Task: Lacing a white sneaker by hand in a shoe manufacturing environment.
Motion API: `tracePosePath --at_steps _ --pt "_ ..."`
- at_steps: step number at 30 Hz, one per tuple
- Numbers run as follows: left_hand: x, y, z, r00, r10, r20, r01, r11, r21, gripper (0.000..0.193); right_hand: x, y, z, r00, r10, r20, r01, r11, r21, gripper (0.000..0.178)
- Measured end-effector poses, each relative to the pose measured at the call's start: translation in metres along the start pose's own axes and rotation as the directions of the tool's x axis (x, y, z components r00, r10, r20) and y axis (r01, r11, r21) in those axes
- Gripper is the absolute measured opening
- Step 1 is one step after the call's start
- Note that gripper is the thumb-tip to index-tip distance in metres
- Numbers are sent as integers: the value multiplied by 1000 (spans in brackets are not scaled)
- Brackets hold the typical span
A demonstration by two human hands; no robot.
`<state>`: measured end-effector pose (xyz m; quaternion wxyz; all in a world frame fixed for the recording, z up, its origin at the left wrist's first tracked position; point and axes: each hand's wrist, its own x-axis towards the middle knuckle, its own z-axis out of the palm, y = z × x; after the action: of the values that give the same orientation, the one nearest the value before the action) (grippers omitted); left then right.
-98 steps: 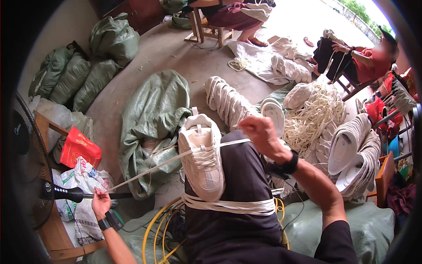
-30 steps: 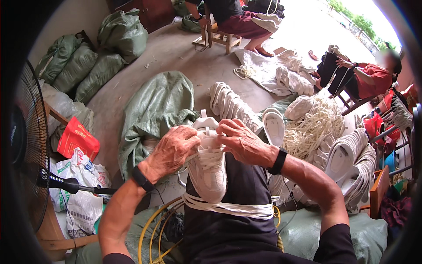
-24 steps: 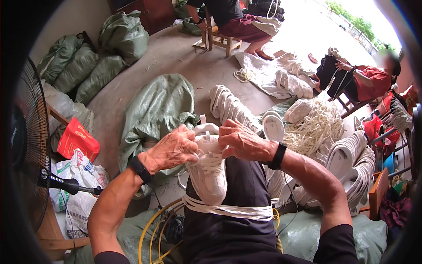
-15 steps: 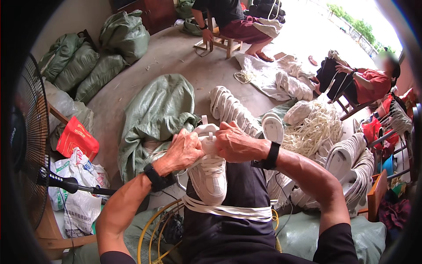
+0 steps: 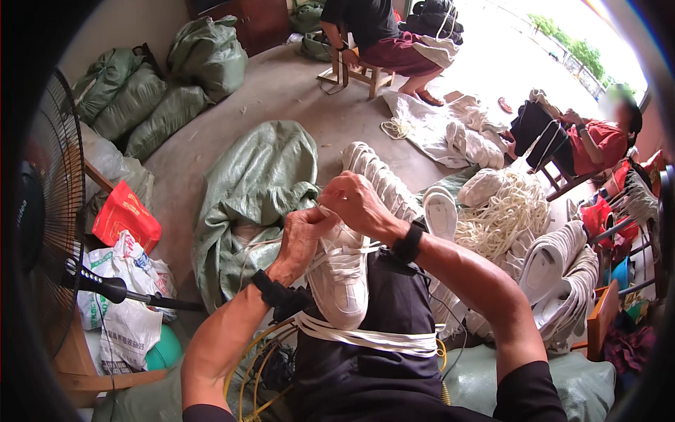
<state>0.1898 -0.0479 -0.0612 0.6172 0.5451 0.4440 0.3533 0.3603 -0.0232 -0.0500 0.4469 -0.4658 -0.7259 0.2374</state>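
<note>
A white lace-up sneaker (image 5: 339,292) rests on my thigh, its toe pointing toward me. White laces (image 5: 344,261) cross its upper, and one strand sticks out to the right side. Over the shoe's collar my two hands meet. My left hand (image 5: 304,235) is closed, pinching a bit of white shoelace at its fingertips. Just above it, my right hand (image 5: 357,202) is closed in a pinch against the left fingertips, on the same lace as far as shows. Both hands hide the shoe's tongue and heel. A bundle of white laces (image 5: 365,340) lies across my dark trousers below the toe.
A green woven sack (image 5: 256,169) slumps ahead on the left. Stacked white sneakers (image 5: 380,179) and a heap of loose laces (image 5: 503,218) lie on the right. A black fan (image 5: 53,211) stands at the left. Two people sit on chairs farther off.
My hands have come together above the shoe, the right one rising over the left. The shoe's tongue is now covered, and a lace strand shows at its right side.
</note>
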Motion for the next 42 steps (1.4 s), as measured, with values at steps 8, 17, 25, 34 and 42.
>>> tracePosePath --at_steps 8,17,25,34,42 --pt "2 -3 -1 987 28 -155 -48 992 -120 24 -53 -9 -9 921 -283 266 334 928 -168 12" --pt "6 -9 -13 988 60 -141 -49 996 79 24 -60 -10 -20 928 -340 152 370 887 -277 17" --pt "10 -15 -11 995 45 -88 -55 991 -124 21 -72 41 -138 967 -125 -221 10 890 -456 9" --pt "13 -14 -6 996 58 -70 -67 990 -127 19 -125 154 -272 830 32 -557 -433 668 -606 10" --pt "11 -13 -10 999 42 -28 -44 996 -76 18 -179 214 -325 744 94 -661 -604 516 -607 20"
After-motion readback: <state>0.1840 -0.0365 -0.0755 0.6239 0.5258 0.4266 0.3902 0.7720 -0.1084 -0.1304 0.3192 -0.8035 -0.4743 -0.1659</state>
